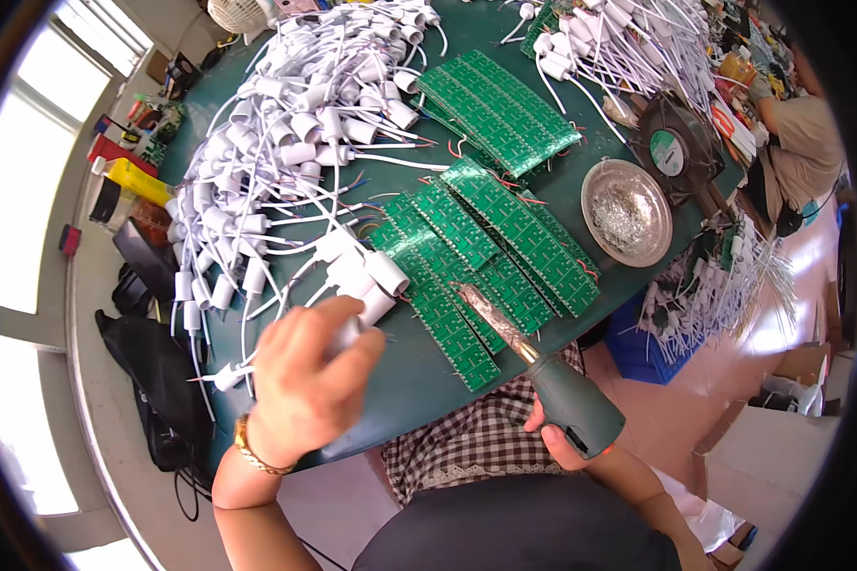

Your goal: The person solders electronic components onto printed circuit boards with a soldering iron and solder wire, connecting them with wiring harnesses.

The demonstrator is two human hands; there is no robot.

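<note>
My right hand point(562, 447) grips the dark green handle of a soldering gun point(573, 404), its foil-wrapped barrel pointing up and left over the green circuit boards point(481, 290). The boards overlap in strips, with short red wires at some ends. My left hand point(309, 376) is closed at the table's near edge, its curled fingers around a white cylindrical lamp socket point(347, 337) that they partly hide. Just beyond those fingers lie more white sockets point(387, 273) with cables, beside the boards' left edge.
A big heap of white wired sockets point(305, 124) covers the table's left side. More boards point(495, 109) lie farther back. To the right are a metal dish point(626, 211) of shiny scraps and a black fan point(676, 147). A blue bin point(638, 347) stands below; a co-worker point(805, 133) sits far right.
</note>
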